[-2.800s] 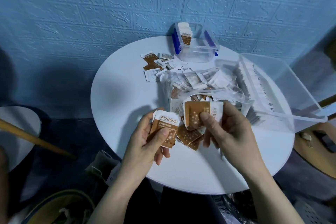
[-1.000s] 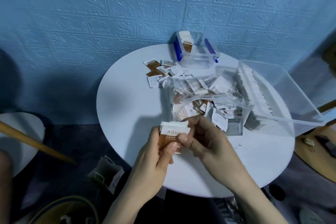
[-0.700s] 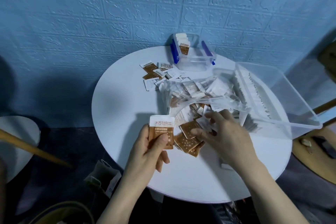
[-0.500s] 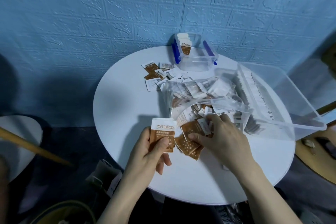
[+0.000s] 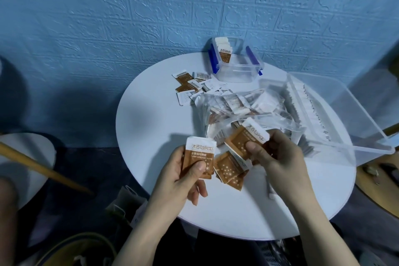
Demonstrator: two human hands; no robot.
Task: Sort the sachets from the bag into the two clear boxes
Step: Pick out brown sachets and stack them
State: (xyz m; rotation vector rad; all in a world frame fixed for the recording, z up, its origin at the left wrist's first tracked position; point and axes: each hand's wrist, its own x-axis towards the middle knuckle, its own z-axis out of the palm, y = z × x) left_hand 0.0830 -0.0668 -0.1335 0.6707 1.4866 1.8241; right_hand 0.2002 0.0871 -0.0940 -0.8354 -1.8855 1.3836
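My left hand [image 5: 183, 176] pinches a stack of brown sachets [image 5: 199, 157] upright; my right hand [image 5: 274, 155] pinches one brown sachet [image 5: 246, 139] before the open bag [image 5: 244, 110]. Small clear box [image 5: 234, 65] at the desk's [image 5: 151, 119] far edge, large clear box [image 5: 336, 112] at right.

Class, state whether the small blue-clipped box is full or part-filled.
Part-filled: the small box holds upright sachets only at its left end; the rest shows bare.

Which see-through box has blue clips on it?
The small box at the back of the table, by the wall. It has blue clips on both sides and brown sachets standing inside. The big box on the right has no clips.
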